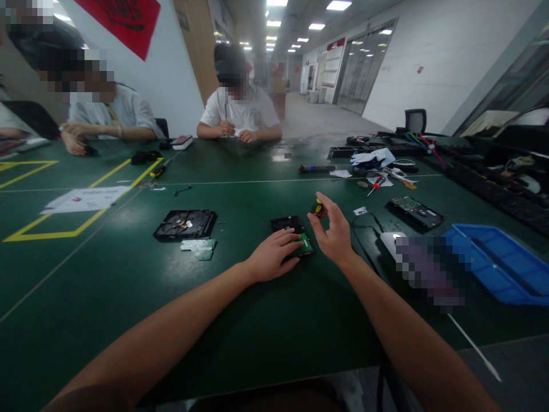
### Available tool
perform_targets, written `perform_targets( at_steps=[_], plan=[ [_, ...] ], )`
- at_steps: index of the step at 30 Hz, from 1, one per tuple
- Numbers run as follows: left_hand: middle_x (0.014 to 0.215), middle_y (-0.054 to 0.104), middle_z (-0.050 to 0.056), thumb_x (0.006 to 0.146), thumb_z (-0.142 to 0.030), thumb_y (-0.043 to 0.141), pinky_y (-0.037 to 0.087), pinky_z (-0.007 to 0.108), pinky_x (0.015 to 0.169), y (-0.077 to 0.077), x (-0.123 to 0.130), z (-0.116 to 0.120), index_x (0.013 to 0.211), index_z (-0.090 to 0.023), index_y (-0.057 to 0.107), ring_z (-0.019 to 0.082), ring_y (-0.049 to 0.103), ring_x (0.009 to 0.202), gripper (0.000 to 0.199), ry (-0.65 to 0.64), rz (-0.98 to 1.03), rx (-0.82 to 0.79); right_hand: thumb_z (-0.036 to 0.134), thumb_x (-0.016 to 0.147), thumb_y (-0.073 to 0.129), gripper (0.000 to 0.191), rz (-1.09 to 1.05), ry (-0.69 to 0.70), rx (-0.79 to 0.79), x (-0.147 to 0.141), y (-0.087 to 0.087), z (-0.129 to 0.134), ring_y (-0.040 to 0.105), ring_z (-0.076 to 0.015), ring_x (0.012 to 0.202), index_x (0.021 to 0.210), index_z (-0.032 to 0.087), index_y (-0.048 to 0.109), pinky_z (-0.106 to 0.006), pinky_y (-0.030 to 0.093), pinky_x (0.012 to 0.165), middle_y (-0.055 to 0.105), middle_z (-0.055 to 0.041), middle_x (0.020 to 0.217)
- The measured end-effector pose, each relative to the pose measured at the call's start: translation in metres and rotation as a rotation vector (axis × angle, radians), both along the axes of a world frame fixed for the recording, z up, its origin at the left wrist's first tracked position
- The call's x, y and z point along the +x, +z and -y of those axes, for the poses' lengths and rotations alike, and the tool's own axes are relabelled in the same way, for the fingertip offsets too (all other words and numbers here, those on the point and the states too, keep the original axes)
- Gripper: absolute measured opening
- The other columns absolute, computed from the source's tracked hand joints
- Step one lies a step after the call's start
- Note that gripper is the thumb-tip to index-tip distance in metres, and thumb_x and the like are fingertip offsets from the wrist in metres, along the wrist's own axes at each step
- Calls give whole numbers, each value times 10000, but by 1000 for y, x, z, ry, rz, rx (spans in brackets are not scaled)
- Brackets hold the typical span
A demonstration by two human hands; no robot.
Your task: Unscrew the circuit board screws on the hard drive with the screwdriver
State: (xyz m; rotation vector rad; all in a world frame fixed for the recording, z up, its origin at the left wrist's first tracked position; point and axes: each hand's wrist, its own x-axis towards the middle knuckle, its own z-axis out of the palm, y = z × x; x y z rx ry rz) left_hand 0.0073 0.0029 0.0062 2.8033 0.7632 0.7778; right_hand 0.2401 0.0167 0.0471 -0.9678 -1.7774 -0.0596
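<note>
My left hand (277,254) lies across a hard drive (281,224), fingers over its top and thumb along the near side, gripping it against the table. Part of a green circuit board (306,246) shows at the drive's right; the hand covers the rest. Just right of and above the drive, my right hand (332,229) pinches a small screwdriver (317,207) by its yellow and black handle. Its shaft cannot be made out. To the left sit another hard drive (185,224) and a loose circuit board (199,249), with tiny screws (221,222) nearby.
At right are another drive (414,213), a partly blurred pale object (390,243) with a cable, and a blue tray (506,257). Farther back lie a red screwdriver (378,183), gloves (372,158) and a dark tube (316,169). Two people (240,109) sit across the green table (240,355).
</note>
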Motion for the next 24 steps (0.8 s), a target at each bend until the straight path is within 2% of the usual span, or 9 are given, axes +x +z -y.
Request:
perform_targets(
  at_steps=[9,12,14,16,18,20,22,24],
  plan=[
    [1501,629,138,1010,-389,682,432,584,1273,2,0,3,1458,-201,596,348,502,1520,493,-5,45,9,344,1070,614,584,-9,10,-14,0,0,1,718,-279,1103,1628,370,441,-534,652,946,672,-92,1450],
    [1423,661,137,1002,-447,694,445,597,1241,6,0,4,1385,-204,622,342,553,1450,459,23,103,63,350,1073,608,580,-8,8,-24,0,0,1,719,-280,1106,1629,366,440,-536,653,948,672,-93,1450],
    [1242,702,128,996,-470,692,534,546,1116,9,1,5,1197,-198,666,307,652,1248,338,84,156,100,351,1074,608,578,-6,6,-25,0,0,1,716,-282,1121,1628,364,443,-536,649,960,669,-93,1460],
    [982,680,90,994,-483,684,587,416,853,9,1,5,925,-202,624,252,664,967,295,190,209,130,351,1073,610,581,-1,7,-23,0,0,0,710,-287,1146,1629,365,442,-538,645,972,662,-91,1475],
    [810,618,42,1039,-433,616,520,332,697,6,2,4,786,-215,550,198,605,772,340,237,213,182,347,1071,615,588,1,7,-20,0,0,0,705,-291,1163,1631,370,438,-543,641,982,656,-88,1487],
    [685,560,1,1087,-360,528,404,279,555,1,2,3,731,-215,524,147,508,592,384,224,212,236,342,1069,620,593,0,7,-19,1,0,0,705,-289,1152,1632,375,435,-546,642,977,656,-86,1486],
    [618,533,-21,1110,-318,489,317,265,488,-3,3,3,699,-206,526,115,434,496,428,183,220,273,337,1069,622,594,1,9,-19,1,0,0,706,-288,1142,1631,376,435,-549,641,975,659,-86,1477],
    [599,538,-25,1118,-282,456,302,256,477,-6,2,3,697,-199,548,104,426,473,438,166,221,284,330,1069,623,593,1,14,-18,1,1,0,704,-285,1139,1630,373,437,-546,638,977,662,-89,1467]
  ],
)
